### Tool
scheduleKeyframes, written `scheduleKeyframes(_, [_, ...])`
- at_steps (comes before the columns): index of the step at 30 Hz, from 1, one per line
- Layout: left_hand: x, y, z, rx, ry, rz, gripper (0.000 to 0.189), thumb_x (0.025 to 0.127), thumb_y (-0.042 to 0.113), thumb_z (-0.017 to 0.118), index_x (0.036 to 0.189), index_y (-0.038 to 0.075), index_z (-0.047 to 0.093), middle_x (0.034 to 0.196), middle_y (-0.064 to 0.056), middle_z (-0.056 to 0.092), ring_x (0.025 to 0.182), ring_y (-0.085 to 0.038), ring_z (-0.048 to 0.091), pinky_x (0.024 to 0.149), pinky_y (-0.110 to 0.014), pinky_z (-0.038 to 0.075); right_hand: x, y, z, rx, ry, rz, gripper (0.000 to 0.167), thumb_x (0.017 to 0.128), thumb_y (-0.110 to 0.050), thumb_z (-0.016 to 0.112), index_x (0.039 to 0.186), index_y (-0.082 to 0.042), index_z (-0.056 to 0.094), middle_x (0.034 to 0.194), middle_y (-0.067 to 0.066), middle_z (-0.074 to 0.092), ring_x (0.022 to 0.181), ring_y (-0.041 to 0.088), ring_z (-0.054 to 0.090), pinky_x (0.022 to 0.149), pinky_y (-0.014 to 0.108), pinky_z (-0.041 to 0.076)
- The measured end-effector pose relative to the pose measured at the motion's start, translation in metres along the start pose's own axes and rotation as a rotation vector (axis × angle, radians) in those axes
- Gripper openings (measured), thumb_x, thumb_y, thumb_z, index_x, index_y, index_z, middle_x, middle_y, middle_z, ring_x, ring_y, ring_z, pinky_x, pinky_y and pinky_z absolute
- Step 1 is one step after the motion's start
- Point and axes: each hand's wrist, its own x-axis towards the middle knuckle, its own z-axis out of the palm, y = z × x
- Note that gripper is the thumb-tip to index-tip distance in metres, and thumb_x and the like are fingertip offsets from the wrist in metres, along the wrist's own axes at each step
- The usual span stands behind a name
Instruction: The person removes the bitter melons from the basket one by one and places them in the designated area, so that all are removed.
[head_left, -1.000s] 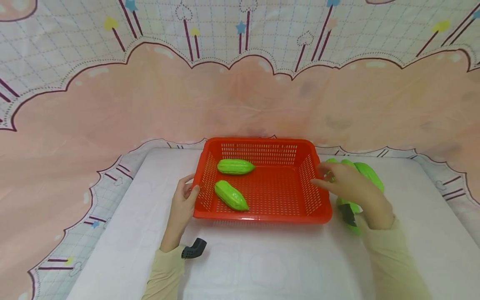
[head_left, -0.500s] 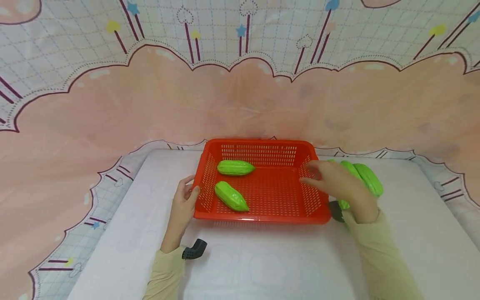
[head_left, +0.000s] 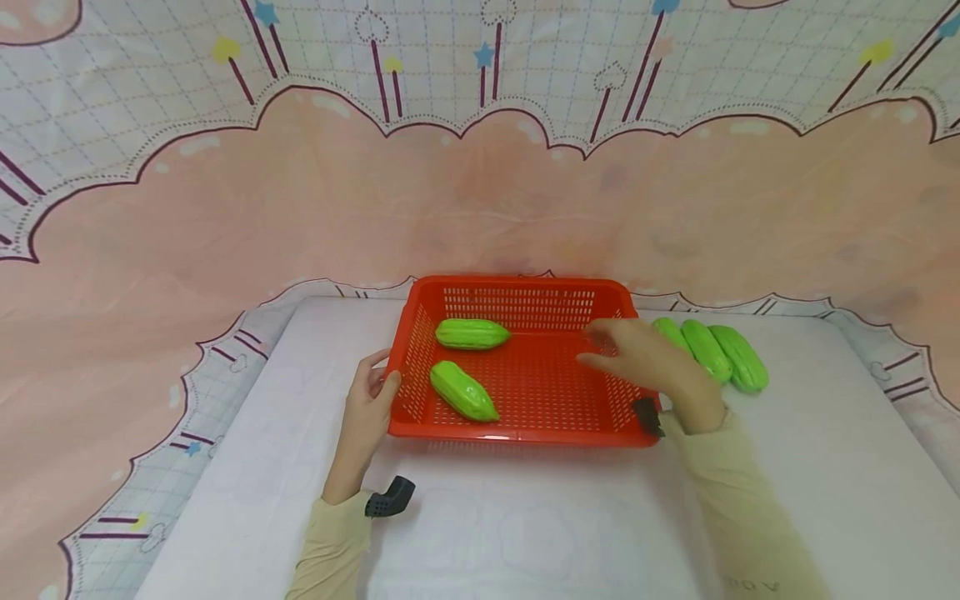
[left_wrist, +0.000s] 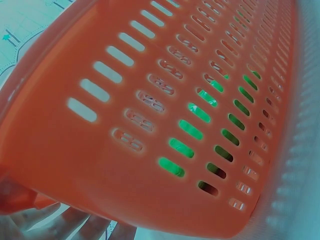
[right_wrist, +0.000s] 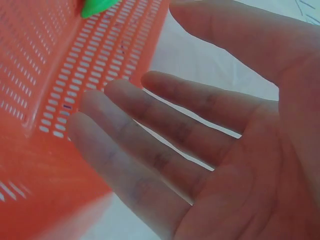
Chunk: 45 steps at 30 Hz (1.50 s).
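A red plastic basket (head_left: 525, 437) with slotted walls stands mid-table in the head view. Inside it, on the left, lie two ribbed green gourds: one crosswise near the back (head_left: 471, 334), the other slanted nearer the front (head_left: 462, 392). My left hand (head_left: 366, 412) grips the basket's left rim, thumb on top; in the left wrist view its fingers (left_wrist: 92, 227) show below the rim. Over the basket's right side hovers my right hand (head_left: 645, 358), fingers loosely bent and apart from the gourds. The right wrist view shows nothing in that palm (right_wrist: 235, 190).
Right of the basket, several more green gourds (head_left: 707, 350) lie side by side on the white table (head_left: 525, 533). A patterned cloth (head_left: 480, 208) hangs behind the table. Dark devices sit at both wrists, the left one (head_left: 390, 497) in front of the basket.
My right hand has moved left, from above the gourds on the right to over the basket's right side. The left hand, basket and the gourds inside it stay put.
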Motion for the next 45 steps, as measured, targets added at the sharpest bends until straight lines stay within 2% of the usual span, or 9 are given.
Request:
scheduleKeyframes(7, [0.000, 0.001, 0.001, 0.002, 0.000, -0.003, 0.047, 0.105, 0.021, 0.050, 0.148, 0.009, 0.037, 0.129, -0.023, 0.057, 0.115, -0.035, 0.059, 0.098, -0.045, 0.052, 0.011, 0.000, 0.007, 0.034, -0.033, -0.005, 0.047, 0.094, -0.025, 0.068, 0.130, 0.004, 0.059, 0.120, 0.017, 0.068, 0.099, 0.026, 0.064, 0.089, 0.044, 0.055])
scheduleKeyframes(12, [0.000, 0.002, 0.001, 0.006, 0.000, -0.009, 0.047, 0.105, 0.021, 0.049, 0.148, 0.009, 0.037, 0.129, -0.023, 0.057, 0.116, -0.035, 0.059, 0.099, -0.046, 0.052, 0.018, -0.001, 0.010, 0.045, -0.041, -0.037, 0.044, 0.094, -0.024, 0.068, 0.127, 0.004, 0.061, 0.116, 0.018, 0.069, 0.095, 0.025, 0.064, 0.087, 0.044, 0.055])
scheduleKeyframes(19, [0.000, 0.003, 0.000, 0.002, -0.001, -0.020, 0.047, 0.105, 0.020, 0.049, 0.148, 0.009, 0.036, 0.131, -0.023, 0.056, 0.118, -0.035, 0.058, 0.101, -0.049, 0.050, 0.028, -0.005, 0.015, 0.065, -0.061, -0.040, 0.044, 0.093, -0.024, 0.069, 0.127, 0.003, 0.061, 0.114, 0.016, 0.070, 0.093, 0.023, 0.064, 0.087, 0.042, 0.055])
scheduleKeyframes(26, [0.000, 0.001, 0.000, 0.007, -0.002, -0.014, 0.048, 0.104, 0.023, 0.051, 0.148, 0.010, 0.037, 0.131, -0.022, 0.057, 0.116, -0.033, 0.059, 0.098, -0.042, 0.053, 0.038, -0.005, 0.023, 0.094, -0.097, -0.050, 0.045, 0.093, -0.025, 0.070, 0.125, 0.005, 0.062, 0.110, 0.015, 0.071, 0.092, 0.023, 0.065, 0.087, 0.041, 0.056])
scheduleKeyframes(33, [0.000, 0.003, 0.000, 0.010, -0.007, -0.016, 0.048, 0.105, 0.022, 0.049, 0.149, 0.009, 0.036, 0.132, -0.023, 0.056, 0.117, -0.035, 0.059, 0.100, -0.047, 0.051, 0.047, -0.004, 0.029, 0.131, -0.115, -0.066, 0.043, 0.093, -0.023, 0.070, 0.124, 0.005, 0.062, 0.108, 0.013, 0.071, 0.094, 0.023, 0.066, 0.087, 0.040, 0.057])
scheduleKeyframes(42, [0.001, 0.001, 0.000, 0.012, -0.002, -0.001, 0.047, 0.105, 0.021, 0.050, 0.148, 0.009, 0.037, 0.130, -0.023, 0.057, 0.116, -0.034, 0.060, 0.096, -0.038, 0.054, 0.057, -0.006, 0.035, 0.163, -0.138, -0.054, 0.043, 0.093, -0.024, 0.070, 0.126, 0.003, 0.063, 0.110, 0.011, 0.071, 0.097, 0.023, 0.065, 0.089, 0.040, 0.056])
scheduleKeyframes(45, [0.001, 0.001, 0.000, 0.006, -0.005, 0.004, 0.046, 0.105, 0.020, 0.049, 0.148, 0.009, 0.037, 0.131, -0.023, 0.057, 0.116, -0.035, 0.059, 0.097, -0.041, 0.054, 0.059, -0.008, 0.037, 0.175, -0.141, -0.062, 0.044, 0.092, -0.024, 0.070, 0.126, 0.003, 0.063, 0.110, 0.012, 0.071, 0.097, 0.024, 0.065, 0.089, 0.040, 0.056])
